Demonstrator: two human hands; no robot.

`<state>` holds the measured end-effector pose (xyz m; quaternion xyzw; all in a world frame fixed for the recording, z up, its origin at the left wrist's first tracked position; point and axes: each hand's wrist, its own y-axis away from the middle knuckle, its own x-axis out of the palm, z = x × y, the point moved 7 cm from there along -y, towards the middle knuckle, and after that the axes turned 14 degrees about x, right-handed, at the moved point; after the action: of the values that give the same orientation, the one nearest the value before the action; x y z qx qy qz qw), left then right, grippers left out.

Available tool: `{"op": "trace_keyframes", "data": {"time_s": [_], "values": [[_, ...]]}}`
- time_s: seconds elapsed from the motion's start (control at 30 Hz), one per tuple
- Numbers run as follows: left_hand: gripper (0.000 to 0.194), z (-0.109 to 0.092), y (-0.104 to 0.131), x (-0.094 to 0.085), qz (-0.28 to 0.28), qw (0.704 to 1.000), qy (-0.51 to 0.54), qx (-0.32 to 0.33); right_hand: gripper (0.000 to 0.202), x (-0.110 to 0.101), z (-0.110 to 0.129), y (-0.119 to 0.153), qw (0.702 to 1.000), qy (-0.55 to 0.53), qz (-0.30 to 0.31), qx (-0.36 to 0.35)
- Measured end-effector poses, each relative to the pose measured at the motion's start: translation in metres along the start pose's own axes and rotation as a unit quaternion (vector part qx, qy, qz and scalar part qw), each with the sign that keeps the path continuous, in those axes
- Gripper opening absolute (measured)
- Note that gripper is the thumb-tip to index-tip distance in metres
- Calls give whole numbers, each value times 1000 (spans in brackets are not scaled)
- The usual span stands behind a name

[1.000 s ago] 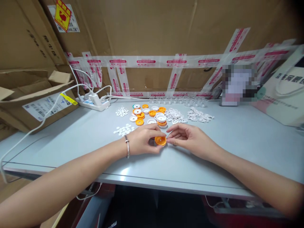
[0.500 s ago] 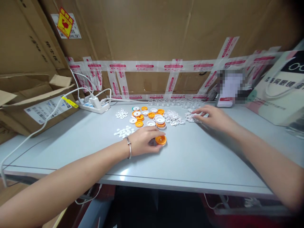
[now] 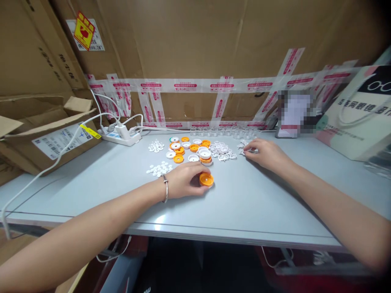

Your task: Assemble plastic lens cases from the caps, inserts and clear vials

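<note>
My left hand [image 3: 186, 179] grips a round orange cup [image 3: 206, 179] between thumb and fingers, low over the grey table. My right hand [image 3: 263, 152] is at a small pile of white parts [image 3: 242, 145], its thumb and fingertips pressed together; whatever lies between them is too small to make out. A larger heap of white openwork pieces [image 3: 221, 149] is left of that hand. Orange rings [image 3: 178, 159] and white rings [image 3: 204, 153] lie beyond my left hand, some stacked. Two groups of small white discs, one nearer [image 3: 160, 168] and one farther [image 3: 156, 146], sit at their left.
Clear small cups [image 3: 220, 131] line the table's back. A power strip [image 3: 125, 137] with white cables and an open carton [image 3: 51, 134] are at the left. A phone-like object [image 3: 291, 118], partly pixelated, and a paper bag [image 3: 351, 118] stand at the right.
My right hand has shifted slightly left and its fingertips have closed together at the small white pile. My left hand still holds the orange cup in nearly the same spot.
</note>
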<state>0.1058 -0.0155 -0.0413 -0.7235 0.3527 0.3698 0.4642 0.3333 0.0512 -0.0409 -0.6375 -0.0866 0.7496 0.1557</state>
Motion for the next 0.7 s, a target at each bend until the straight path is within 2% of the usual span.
{"op": "trace_keyframes", "data": {"time_s": [0.33, 0.57, 0.7], "values": [[48, 3, 3, -4, -29, 999, 43, -6, 22, -12, 3, 4, 1000, 13, -15, -9], [47, -4, 3, -18, -87, 995, 35, 15, 19, -17, -14, -2, 999, -14, -17, 23], [43, -5, 2, -21, -95, 995, 26, 29, 29, -5, -8, -1, 1000, -24, 6, -13]]}}
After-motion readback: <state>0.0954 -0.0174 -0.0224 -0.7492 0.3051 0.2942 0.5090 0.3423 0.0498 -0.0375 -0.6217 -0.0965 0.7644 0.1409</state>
